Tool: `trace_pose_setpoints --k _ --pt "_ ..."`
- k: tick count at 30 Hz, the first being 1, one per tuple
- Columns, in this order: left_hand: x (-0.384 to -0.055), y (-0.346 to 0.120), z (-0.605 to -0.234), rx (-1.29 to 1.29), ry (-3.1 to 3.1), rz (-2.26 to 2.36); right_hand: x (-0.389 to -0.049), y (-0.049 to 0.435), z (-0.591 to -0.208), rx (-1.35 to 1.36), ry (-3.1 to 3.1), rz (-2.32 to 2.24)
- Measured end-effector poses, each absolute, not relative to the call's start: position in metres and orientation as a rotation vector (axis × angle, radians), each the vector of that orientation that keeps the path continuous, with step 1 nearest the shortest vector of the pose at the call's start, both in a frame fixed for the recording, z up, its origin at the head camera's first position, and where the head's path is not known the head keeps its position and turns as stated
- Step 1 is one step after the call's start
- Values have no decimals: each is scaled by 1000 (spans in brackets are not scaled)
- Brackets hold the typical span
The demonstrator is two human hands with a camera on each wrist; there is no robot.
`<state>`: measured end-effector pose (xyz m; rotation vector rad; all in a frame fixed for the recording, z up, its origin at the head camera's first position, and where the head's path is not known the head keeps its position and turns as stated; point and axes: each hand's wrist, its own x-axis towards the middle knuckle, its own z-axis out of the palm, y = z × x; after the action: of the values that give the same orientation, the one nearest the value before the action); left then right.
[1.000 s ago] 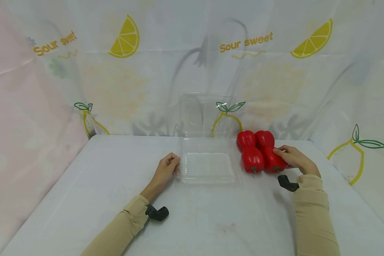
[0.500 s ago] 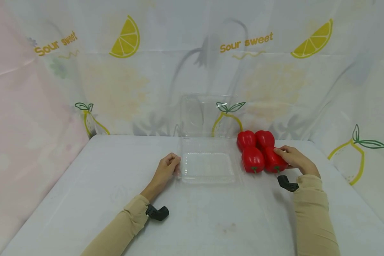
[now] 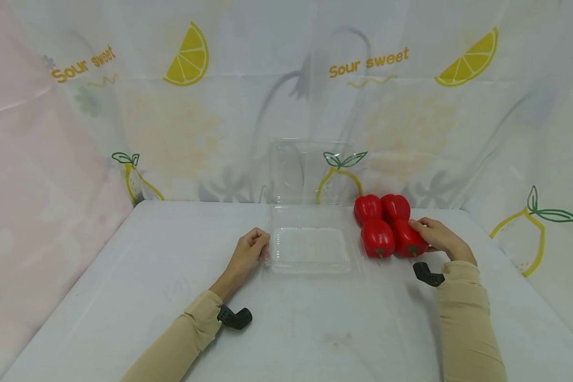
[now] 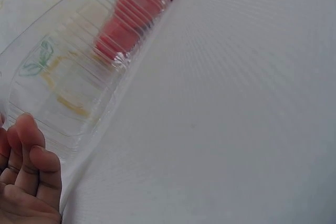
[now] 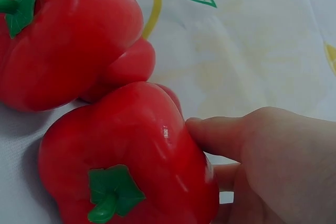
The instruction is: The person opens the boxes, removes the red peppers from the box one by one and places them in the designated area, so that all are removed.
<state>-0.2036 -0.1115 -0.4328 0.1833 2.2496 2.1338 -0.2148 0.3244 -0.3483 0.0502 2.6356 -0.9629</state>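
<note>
Front right of a group of several red bell peppers, one red bell pepper (image 5: 136,145) with a green stem is gripped by my right hand (image 3: 441,237). The thumb presses its side while the other fingers go behind it, partly hidden. Close beside it on the left sits another bell pepper (image 3: 378,239), with a back left one (image 3: 367,210) and a back right one (image 3: 396,207) behind. My left hand (image 3: 250,249) holds the left edge of a clear plastic clamshell container (image 3: 310,268) with curled fingers. The container's lid (image 3: 291,170) stands raised at the back.
A white-covered table (image 3: 296,329) bears everything. Behind it hangs a curtain (image 3: 267,79) printed with lemons and lettering. The peppers stand right next to the container's right side.
The right hand and the front right bell pepper have shifted very slightly to the left. The left hand and the container stay where they were.
</note>
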Motion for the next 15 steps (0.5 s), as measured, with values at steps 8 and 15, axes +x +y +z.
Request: trace_pose_setpoints --k 8,15 --pt "-203 -111 -434 185 2282 2154 -213 325 -344 -1 2671 -1016" --pt "-200 -110 -428 163 2304 2136 -205 324 -328 13 2835 -936"
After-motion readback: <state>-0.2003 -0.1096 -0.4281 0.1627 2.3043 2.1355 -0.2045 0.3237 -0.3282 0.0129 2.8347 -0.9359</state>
